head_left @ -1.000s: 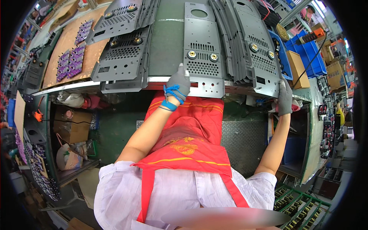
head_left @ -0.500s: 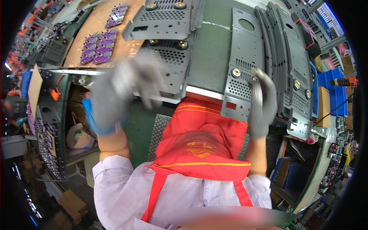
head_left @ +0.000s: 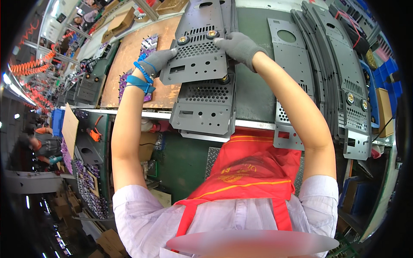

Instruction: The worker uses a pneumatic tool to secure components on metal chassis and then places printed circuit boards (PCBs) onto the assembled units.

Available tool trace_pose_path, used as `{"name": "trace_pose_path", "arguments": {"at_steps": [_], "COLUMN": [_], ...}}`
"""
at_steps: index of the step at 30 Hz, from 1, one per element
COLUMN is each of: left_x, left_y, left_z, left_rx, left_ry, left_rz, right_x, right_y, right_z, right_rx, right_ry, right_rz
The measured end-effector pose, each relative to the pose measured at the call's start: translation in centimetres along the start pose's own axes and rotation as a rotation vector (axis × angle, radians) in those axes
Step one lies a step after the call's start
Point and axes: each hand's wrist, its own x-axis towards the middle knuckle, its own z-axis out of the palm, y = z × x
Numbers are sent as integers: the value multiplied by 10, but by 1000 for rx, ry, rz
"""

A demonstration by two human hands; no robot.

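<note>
Both my hands wear grey gloves and are at the top dark grey perforated metal panel (head_left: 189, 69) of the left stack. My left hand (head_left: 155, 61) grips its left edge, with a blue coiled band and strap around the wrist. My right hand (head_left: 241, 48) is closed on the right edge, thumb on the upper face beside a round black-and-brass fitting (head_left: 212, 34). A second such fitting (head_left: 183, 40) sits to its left. This panel lies turned slightly across another perforated panel (head_left: 202, 114) beneath. The fingers under the edges are hidden.
To the right, one flat metal panel (head_left: 289, 56) overhangs the green bench's front edge, partly behind my right forearm. Several curved panels (head_left: 318, 69) stand beyond it. Purple circuit boards (head_left: 147, 45) lie on the brown board (head_left: 165, 30) at left. Blue bins (head_left: 387, 77) are far right.
My right hand has left the flat panel on the right and moved left to the top panel of the left stack. My left hand, blurred before, now grips that panel's other edge. The view has shifted.
</note>
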Motion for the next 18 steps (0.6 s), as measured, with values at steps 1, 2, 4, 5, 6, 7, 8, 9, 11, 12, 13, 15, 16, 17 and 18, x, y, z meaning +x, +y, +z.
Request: {"name": "trace_pose_path", "arguments": {"at_steps": [1, 2, 4, 5, 6, 7, 8, 9, 11, 12, 13, 15, 16, 17, 18], "left_x": [3, 3, 5, 8, 3, -6, -12, -20, -37, -38, -39, -40, -42, -57, -71], "left_y": [5, 6, 13, 15, 29, 42, 55, 67, 85, 85, 83, 79, 79, 88, 91], "left_z": [-1, -4, -12, -19, -16, -14, -14, -13, -9, -8, -8, -11, -9, 5, 14], "left_rx": [12, 173, 341, 334, 330, 128, 55, 21, 48, 49, 62, 108, 110, -11, -136], "left_ry": [1, -1, 7, 17, 16, -1, 33, 19, 35, 40, 39, -12, -16, -40, -54], "left_rz": [3, 59, 109, 25, -50, -81, -78, -97, -112, -113, -104, -25, -24, 38, 99], "right_x": [-2, -2, -2, -8, -8, -8, -9, -9, -14, -18, -25, -48, -57, -66, -75], "right_y": [-2, -3, -5, -10, -9, -7, -7, -7, -8, -9, -12, -21, -20, -17, -13], "right_z": [0, -1, -4, -3, -6, -10, -12, -15, -18, -20, -20, -22, -28, -35, -39], "right_rx": [-31, -24, 413, 573, 577, 669, 761, 805, 838, 867, 869, 1082, 1084, 1051, 1014], "right_ry": [51, 50, -127, -134, -131, -124, -118, -116, -118, -117, -121, -56, -52, -45, -47], "right_rz": [-25, -33, 41, 86, 87, 121, 152, 168, 157, 150, 147, 122, 124, 74, 19]}}
